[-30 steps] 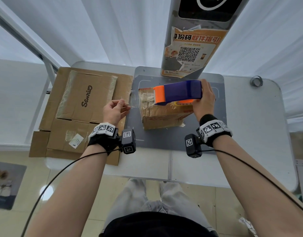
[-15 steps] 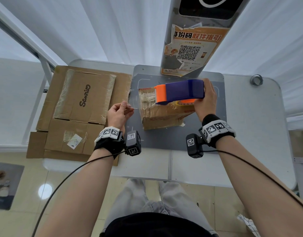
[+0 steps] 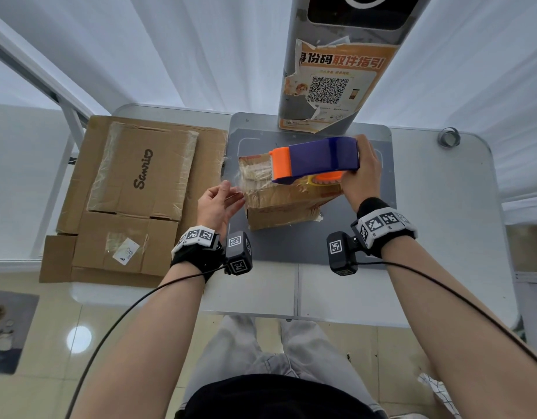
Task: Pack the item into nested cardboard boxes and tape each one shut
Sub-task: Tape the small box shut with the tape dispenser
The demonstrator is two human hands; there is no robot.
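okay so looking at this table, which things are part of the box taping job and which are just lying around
In use: small cardboard box; tape dispenser gripped by right hand; clear tape end pinched by left hand.
Lying about: flattened cardboard boxes; tape roll; QR-code poster.

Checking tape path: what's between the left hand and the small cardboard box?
Head view: a stretch of clear tape runs from the left hand to the small cardboard box, under the tape dispenser gripped by the right hand.
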